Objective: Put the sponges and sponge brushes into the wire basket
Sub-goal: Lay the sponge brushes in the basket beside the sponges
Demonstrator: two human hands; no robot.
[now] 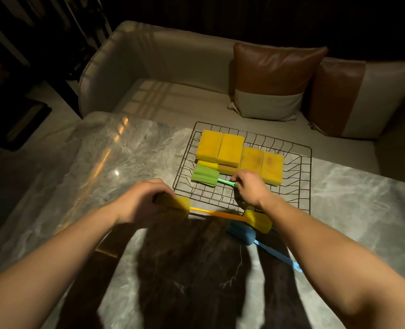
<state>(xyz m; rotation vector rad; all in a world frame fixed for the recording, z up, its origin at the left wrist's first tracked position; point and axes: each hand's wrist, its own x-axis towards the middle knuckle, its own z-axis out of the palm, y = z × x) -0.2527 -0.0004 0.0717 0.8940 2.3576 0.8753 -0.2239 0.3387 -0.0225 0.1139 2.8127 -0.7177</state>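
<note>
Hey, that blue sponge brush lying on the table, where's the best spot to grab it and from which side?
Probably the blue sponge brush by its bare handle, pinched from above near the end closest to you. Its head lies partly under a yellow sponge brush and the right hand.

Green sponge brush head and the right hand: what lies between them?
In the head view, only the green sponge brush handle spans that gap, over the wire basket floor; the right hand pinches its end.
</note>
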